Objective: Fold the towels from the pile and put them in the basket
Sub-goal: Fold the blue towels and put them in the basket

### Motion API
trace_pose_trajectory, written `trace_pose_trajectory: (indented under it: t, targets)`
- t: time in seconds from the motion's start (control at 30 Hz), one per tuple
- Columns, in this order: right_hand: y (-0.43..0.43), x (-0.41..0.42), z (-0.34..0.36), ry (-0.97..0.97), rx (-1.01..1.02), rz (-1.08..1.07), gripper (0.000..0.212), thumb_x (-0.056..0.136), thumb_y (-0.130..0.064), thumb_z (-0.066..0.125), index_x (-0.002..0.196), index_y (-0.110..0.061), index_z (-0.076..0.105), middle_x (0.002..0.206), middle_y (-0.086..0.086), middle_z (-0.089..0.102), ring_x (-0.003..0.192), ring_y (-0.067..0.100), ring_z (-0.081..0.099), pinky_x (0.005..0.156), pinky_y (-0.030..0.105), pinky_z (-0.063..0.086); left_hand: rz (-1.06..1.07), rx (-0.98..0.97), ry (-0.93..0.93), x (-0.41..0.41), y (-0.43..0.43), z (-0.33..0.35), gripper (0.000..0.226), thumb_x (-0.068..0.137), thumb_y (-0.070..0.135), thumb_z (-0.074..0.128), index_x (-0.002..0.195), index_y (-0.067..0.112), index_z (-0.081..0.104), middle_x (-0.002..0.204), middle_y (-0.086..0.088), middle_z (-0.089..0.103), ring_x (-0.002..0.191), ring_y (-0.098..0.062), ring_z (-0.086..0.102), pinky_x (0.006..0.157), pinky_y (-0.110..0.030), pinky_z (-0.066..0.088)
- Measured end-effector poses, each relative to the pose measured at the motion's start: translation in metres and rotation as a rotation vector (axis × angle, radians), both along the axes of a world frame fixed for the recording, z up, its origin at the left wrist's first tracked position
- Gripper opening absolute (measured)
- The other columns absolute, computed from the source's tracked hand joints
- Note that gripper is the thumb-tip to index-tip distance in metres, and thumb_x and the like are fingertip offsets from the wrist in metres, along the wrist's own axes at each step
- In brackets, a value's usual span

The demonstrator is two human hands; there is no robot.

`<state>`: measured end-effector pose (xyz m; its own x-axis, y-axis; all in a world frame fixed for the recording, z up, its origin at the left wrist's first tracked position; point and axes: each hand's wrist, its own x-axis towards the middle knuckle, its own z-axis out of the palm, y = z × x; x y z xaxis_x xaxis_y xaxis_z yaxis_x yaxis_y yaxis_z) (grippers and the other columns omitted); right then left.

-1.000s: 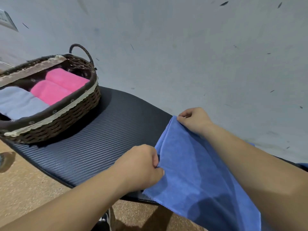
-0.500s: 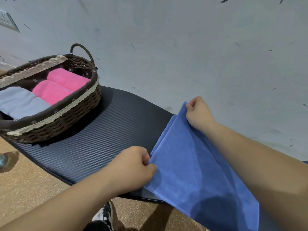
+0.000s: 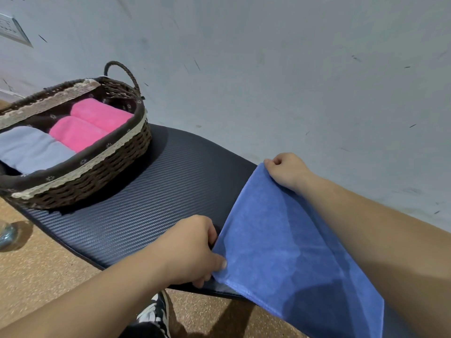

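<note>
Blue towel [image 3: 288,245] smooth, spread flat; left hand [image 3: 192,250] pinches near corner, right hand [image 3: 286,170] pinches far corner.

Left hand [image 3: 192,250] and right hand [image 3: 286,170] curled in pinches, forearms extended

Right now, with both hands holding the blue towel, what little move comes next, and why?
Probably lower the blue towel flat onto the black mat: the left hand and right hand each pinch a corner, holding it stretched, and part hangs past the mat's near edge.
</note>
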<state>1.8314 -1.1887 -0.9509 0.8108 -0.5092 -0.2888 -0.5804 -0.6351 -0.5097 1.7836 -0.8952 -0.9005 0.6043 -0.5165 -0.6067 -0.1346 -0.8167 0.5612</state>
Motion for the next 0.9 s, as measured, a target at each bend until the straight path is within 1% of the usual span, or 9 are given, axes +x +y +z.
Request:
trace_pose_trajectory:
  t: [0.07, 0.13, 0.23, 0.33, 0.43, 0.5, 0.63, 0.77, 0.9]
  targets:
    - [-0.001, 0.001, 0.001, -0.028, -0.021, 0.004, 0.033, 0.102, -0.039, 0.051, 0.082, -0.014, 0.059, 0.082, -0.001, 0.061, 0.078, 0.020, 0.057, 0.069, 0.032, 0.044, -0.008, 0.023, 0.039, 0.000, 0.001, 0.002, 0.027, 0.086, 0.023, 0.077, 0.102, 0.020, 0.055, 0.073, -0.004, 0.079, 0.063, -0.021, 0.076, 0.054, -0.027, 0.055]
    - [-0.001, 0.002, 0.003, -0.086, -0.052, -0.001, 0.028, 0.103, -0.037, 0.051, 0.086, -0.016, 0.060, 0.085, -0.003, 0.063, 0.085, 0.022, 0.061, 0.073, 0.033, 0.047, -0.018, 0.059, -0.006, -0.001, 0.000, 0.003, 0.030, 0.084, 0.026, 0.080, 0.101, 0.020, 0.056, 0.073, -0.004, 0.079, 0.061, -0.019, 0.075, 0.051, -0.025, 0.053]
    - [0.005, -0.003, 0.009, -0.155, -0.036, -0.034, 0.028, 0.104, -0.042, 0.048, 0.114, -0.021, 0.062, 0.108, -0.002, 0.067, 0.100, 0.022, 0.063, 0.087, 0.037, 0.050, -0.040, 0.112, -0.188, -0.006, -0.005, -0.001, 0.029, 0.078, 0.034, 0.079, 0.094, 0.018, 0.062, 0.079, -0.001, 0.074, 0.068, -0.018, 0.071, 0.053, -0.029, 0.049]
    - [0.008, -0.022, 0.015, -0.179, -0.060, -0.007, 0.045, 0.104, -0.044, 0.047, 0.142, -0.021, 0.051, 0.137, 0.004, 0.059, 0.123, 0.024, 0.057, 0.101, 0.038, 0.045, -0.046, 0.120, -0.241, -0.011, -0.010, -0.008, 0.023, 0.075, 0.032, 0.072, 0.080, 0.017, 0.056, 0.074, 0.005, 0.060, 0.063, -0.018, 0.055, 0.054, -0.030, 0.040]
    - [0.005, -0.063, 0.022, -0.053, -0.139, 0.079, 0.060, 0.102, -0.050, 0.046, 0.153, -0.020, 0.039, 0.154, 0.006, 0.045, 0.140, 0.026, 0.044, 0.114, 0.043, 0.038, -0.038, 0.085, -0.229, -0.008, -0.010, -0.009, 0.020, 0.071, 0.028, 0.068, 0.071, 0.019, 0.051, 0.069, 0.002, 0.054, 0.061, -0.019, 0.048, 0.055, -0.031, 0.038]
    - [0.002, -0.099, 0.024, 0.123, -0.251, 0.138, 0.073, 0.099, -0.061, 0.042, 0.158, -0.021, 0.030, 0.160, 0.008, 0.036, 0.148, 0.029, 0.032, 0.121, 0.047, 0.029, 0.007, 0.039, -0.209, -0.006, -0.008, -0.005, 0.016, 0.070, 0.026, 0.068, 0.073, 0.016, 0.057, 0.069, -0.001, 0.061, 0.061, -0.019, 0.054, 0.054, -0.033, 0.043]
    - [-0.001, -0.164, 0.020, 0.408, -0.287, 0.149, 0.085, 0.095, -0.077, 0.027, 0.163, -0.037, -0.005, 0.173, 0.001, -0.010, 0.159, 0.029, -0.008, 0.127, 0.052, 0.005, 0.129, -0.113, -0.022, 0.002, -0.001, 0.003, 0.018, 0.078, 0.017, 0.078, 0.087, 0.015, 0.063, 0.070, -0.010, 0.076, 0.055, -0.014, 0.068, 0.047, -0.029, 0.049]
    - [0.005, -0.201, 0.015, 0.396, -0.275, 0.122, 0.082, 0.095, -0.078, 0.019, 0.159, -0.042, -0.018, 0.169, 0.001, -0.026, 0.156, 0.028, -0.021, 0.127, 0.049, -0.003, 0.234, -0.145, -0.025, 0.024, 0.009, 0.004, 0.020, 0.080, 0.014, 0.085, 0.085, 0.009, 0.066, 0.060, -0.007, 0.066, 0.052, -0.015, 0.061, 0.047, -0.026, 0.050]
    - [0.021, -0.217, 0.016, 0.394, -0.270, 0.164, 0.080, 0.096, -0.077, 0.016, 0.159, -0.042, -0.019, 0.168, 0.001, -0.029, 0.156, 0.029, -0.023, 0.127, 0.047, -0.005, 0.252, -0.059, -0.263, 0.046, 0.015, -0.009, 0.014, 0.079, 0.018, 0.085, 0.080, 0.012, 0.072, 0.073, -0.010, 0.074, 0.066, -0.021, 0.067, 0.060, -0.034, 0.058]
